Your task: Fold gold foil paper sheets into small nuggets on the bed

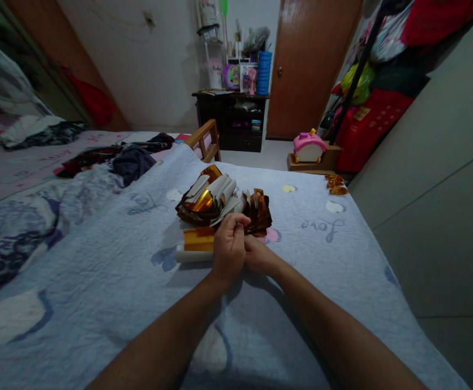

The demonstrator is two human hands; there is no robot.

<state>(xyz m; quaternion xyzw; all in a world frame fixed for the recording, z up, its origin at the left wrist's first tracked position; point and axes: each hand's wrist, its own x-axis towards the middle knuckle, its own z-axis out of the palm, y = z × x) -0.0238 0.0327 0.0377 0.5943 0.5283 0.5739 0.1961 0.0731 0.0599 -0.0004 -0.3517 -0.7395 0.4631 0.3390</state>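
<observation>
My left hand (230,244) and my right hand (259,255) meet at the middle of the bed, with fingers curled in and pressed together. Whatever they grip is hidden by the fingers. A gold foil sheet (198,240) with a rolled white edge (193,256) lies just left of my left hand and runs partly behind it. Beyond the hands sits a loose pile of gold-and-white foil papers (206,201), some curled. A further fanned stack of gold papers (259,208) stands right behind my fingers.
Several small folded gold pieces (336,184) lie at the bed's far right corner. The blue-grey bedspread (138,303) covers the bed. Crumpled clothes (133,162) lie to the left. A pale cabinet (443,216) borders the right side; a pink toy (309,146) stands past the far edge.
</observation>
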